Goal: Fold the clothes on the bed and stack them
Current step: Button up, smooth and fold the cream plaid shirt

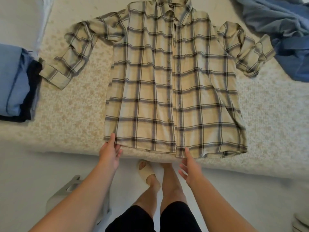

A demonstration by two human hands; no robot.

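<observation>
A cream plaid button-up shirt [175, 81] lies flat and face up on the bed [75, 114], buttoned, sleeves spread to both sides, collar at the far end. My left hand [110, 151] is at the shirt's near left hem corner, thumb on top of the fabric and fingers beneath the edge, pinching it. My right hand [189, 166] hovers at the near hem close to the button placket, fingers straight and spread, one fingertip touching the hem edge. A stack of folded blue and dark clothes [16, 84] sits at the left of the bed.
A heap of unfolded blue clothes [284, 34] lies at the far right, touching the shirt's right sleeve. A grey stool-like object [70, 193] stands on the white floor by my left leg. My feet are at the bed's near edge.
</observation>
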